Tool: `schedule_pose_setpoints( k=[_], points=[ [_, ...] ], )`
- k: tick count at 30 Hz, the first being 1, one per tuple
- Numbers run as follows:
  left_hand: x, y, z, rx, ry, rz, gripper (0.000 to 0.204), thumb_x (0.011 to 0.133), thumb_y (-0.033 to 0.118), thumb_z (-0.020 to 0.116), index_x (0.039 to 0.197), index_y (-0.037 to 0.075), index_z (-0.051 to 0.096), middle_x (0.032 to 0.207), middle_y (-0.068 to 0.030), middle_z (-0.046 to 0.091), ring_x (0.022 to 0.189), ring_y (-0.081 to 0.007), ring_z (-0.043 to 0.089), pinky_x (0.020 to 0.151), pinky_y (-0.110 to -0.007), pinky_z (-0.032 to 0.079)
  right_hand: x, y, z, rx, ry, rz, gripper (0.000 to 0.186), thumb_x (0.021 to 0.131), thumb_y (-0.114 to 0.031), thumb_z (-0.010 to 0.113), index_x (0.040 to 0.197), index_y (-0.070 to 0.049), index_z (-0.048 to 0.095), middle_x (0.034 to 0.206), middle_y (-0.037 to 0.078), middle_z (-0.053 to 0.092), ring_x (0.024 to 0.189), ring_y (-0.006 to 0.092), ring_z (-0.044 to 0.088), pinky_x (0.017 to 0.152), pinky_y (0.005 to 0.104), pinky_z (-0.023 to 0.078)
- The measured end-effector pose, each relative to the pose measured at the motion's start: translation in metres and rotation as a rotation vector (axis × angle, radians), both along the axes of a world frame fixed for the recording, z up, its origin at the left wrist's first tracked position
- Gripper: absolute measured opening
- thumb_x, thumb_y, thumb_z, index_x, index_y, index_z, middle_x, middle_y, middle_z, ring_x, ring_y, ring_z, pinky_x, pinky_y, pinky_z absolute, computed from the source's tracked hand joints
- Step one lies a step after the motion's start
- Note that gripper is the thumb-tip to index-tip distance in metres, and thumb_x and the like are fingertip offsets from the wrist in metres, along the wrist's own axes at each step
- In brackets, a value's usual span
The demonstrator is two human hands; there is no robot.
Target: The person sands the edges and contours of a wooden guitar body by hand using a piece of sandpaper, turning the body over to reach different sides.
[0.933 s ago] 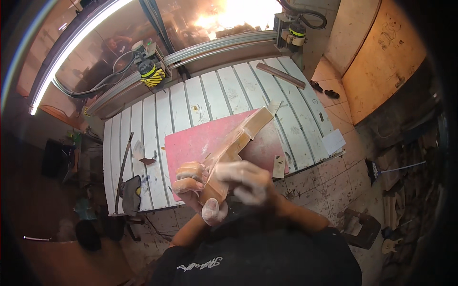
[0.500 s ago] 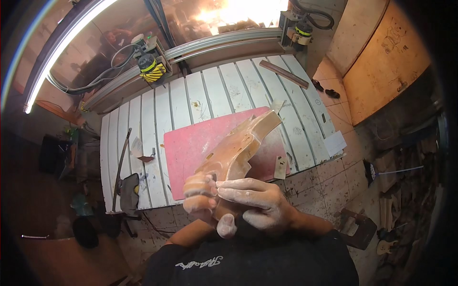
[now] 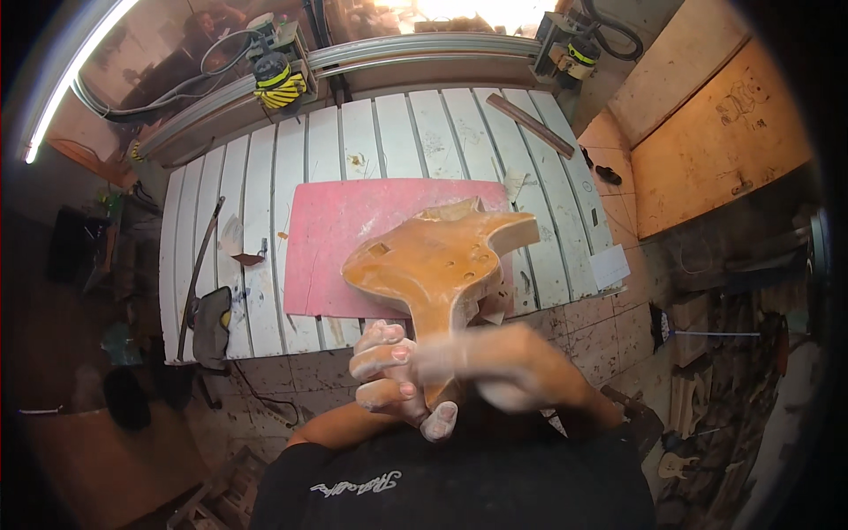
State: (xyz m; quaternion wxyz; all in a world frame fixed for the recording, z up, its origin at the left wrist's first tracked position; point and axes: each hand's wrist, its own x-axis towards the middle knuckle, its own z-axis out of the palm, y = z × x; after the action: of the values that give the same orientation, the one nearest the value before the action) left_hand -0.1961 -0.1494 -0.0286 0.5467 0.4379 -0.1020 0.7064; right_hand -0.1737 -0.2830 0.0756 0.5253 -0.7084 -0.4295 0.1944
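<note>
An unfinished wooden guitar body, orange-tan with small cavities in its face, hangs face-up over a pink board on the slatted white workbench. Its narrow end points toward me. My left hand, dusted white, is wrapped around that narrow end from the left. My right hand is blurred and lies over the same end from the right. Both hands sit close to my chest, below the table's front edge.
Two yellow-and-black router heads hang on a rail behind the bench. A long wooden strip lies at the back right, a dark bar and a dark tool at the left. Plywood sheets stand at the right.
The guitar body has turned from on edge to lying face-up and swung round over the pink board. My hands have shifted lower, gripping its narrow end.
</note>
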Motion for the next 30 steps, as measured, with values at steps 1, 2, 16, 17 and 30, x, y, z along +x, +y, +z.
schedule_pose_setpoints(
  k=[1, 2, 16, 17, 30],
  points=[
    [0.001, -0.001, 0.000, -0.006, -0.004, -0.013, 0.054, 0.065, 0.046, 0.071, 0.104, 0.015, 0.051, 0.100, -0.0147, 0.057, 0.096, -0.0356, 0.059, 0.086, -0.049, 0.045, 0.000, 0.000, 0.007, 0.198, 0.197, 0.201, 0.053, 0.080, 0.013, 0.056, 0.126, -0.008, 0.071, 0.125, 0.011, 0.072, 0.116, 0.0298, 0.070, 0.102, 0.0353, 0.054],
    [0.002, -0.002, 0.000, -0.011, -0.009, -0.026, 0.054, 0.065, 0.045, 0.071, 0.105, 0.015, 0.051, 0.100, -0.0147, 0.057, 0.096, -0.0356, 0.059, 0.087, -0.049, 0.045, 0.002, 0.000, 0.004, 0.156, 0.219, 0.218, 0.056, 0.079, 0.014, 0.054, 0.127, -0.008, 0.072, 0.128, 0.009, 0.071, 0.120, 0.0290, 0.068, 0.105, 0.0335, 0.051],
    [0.014, 0.006, 0.013, 0.052, 0.089, -0.118, 0.048, 0.071, 0.036, 0.070, 0.108, 0.013, 0.049, 0.106, -0.0163, 0.057, 0.106, -0.0347, 0.055, 0.093, -0.050, 0.040, 0.022, 0.004, -0.010, -0.046, 0.039, -0.117, 0.052, 0.085, 0.013, 0.047, 0.131, -0.001, 0.068, 0.141, 0.018, 0.065, 0.134, 0.0294, 0.060, 0.112, 0.0351, 0.045],
    [0.017, 0.008, 0.015, 0.061, 0.069, -0.140, 0.047, 0.072, 0.035, 0.069, 0.108, 0.013, 0.049, 0.105, -0.0162, 0.059, 0.107, -0.0351, 0.056, 0.093, -0.051, 0.040, 0.020, 0.005, -0.002, 0.111, 0.166, 0.053, 0.051, 0.086, 0.013, 0.048, 0.131, -0.001, 0.068, 0.139, 0.018, 0.066, 0.132, 0.0291, 0.062, 0.111, 0.0349, 0.047],
    [0.037, 0.045, 0.057, 0.586, 0.370, -0.765, 0.047, 0.102, 0.040, 0.044, 0.073, 0.007, 0.058, 0.070, -0.0076, 0.060, 0.063, -0.0267, 0.061, 0.061, -0.039, 0.049, 0.074, -0.018, -0.044, -0.440, -0.342, -0.708, 0.049, 0.088, 0.008, 0.051, 0.134, -0.001, 0.066, 0.134, 0.023, 0.066, 0.128, 0.0348, 0.063, 0.108, 0.0397, 0.051]
  ],
)
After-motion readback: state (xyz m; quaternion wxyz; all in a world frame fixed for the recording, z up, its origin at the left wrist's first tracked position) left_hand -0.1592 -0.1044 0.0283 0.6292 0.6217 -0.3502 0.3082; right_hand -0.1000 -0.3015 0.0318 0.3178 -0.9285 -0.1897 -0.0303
